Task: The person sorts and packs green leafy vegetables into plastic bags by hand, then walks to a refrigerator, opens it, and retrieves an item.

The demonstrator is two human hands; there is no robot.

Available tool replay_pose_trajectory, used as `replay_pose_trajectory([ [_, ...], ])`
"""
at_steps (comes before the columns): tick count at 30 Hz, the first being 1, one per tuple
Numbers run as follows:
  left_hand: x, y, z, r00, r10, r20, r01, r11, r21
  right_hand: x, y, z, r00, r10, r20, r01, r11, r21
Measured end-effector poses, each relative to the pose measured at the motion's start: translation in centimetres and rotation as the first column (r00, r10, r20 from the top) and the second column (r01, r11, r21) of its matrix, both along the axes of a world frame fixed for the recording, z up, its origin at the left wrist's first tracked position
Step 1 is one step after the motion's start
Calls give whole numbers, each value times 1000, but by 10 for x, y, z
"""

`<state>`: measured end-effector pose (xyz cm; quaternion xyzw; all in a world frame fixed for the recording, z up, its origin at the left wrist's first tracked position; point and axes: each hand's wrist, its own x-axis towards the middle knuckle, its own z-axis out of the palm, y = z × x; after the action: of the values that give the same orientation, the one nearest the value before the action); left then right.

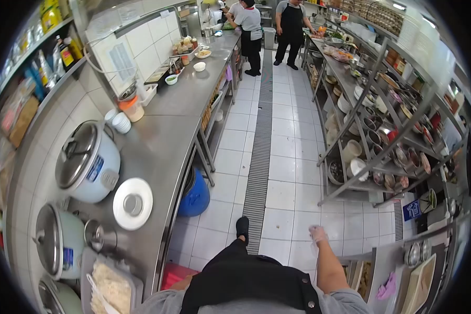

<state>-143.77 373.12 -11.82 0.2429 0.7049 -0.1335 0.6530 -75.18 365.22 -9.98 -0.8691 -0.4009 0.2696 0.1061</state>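
My right hand (317,234) hangs out in front of me over the white floor tiles, in a thin clear glove. Its fingers are loosely bent and apart, and I see nothing in them. Of my left arm only a piece of forearm (183,282) shows beside my black apron; the left hand is hidden. Nearest that side are the steel counter (165,172) and a red object (171,275) below its edge. On the counter are a white plate with a metal lid or bowl (133,204), a rice cooker (91,167) and a tub of rice (110,288).
A grated drain (259,157) runs along the aisle. Under the counter stands a blue barrel (195,193). Steel racks (369,172) with bowls and ingredients line the right. Ahead, a person in a black apron (290,29) faces the aisle; another person (250,31) works at the left counter.
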Motion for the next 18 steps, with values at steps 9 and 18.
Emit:
replay_pose_trajectory([
  [9, 110, 315, 7, 996, 67, -51, -70, 995, -65, 35, 195, -88, 910, 140, -391, -91, 986, 140],
  [18, 376, 811, 48, 954, 2, 301, -232, 644, 729, 91, 166, -126, 947, 1, -320, -144, 894, -424],
])
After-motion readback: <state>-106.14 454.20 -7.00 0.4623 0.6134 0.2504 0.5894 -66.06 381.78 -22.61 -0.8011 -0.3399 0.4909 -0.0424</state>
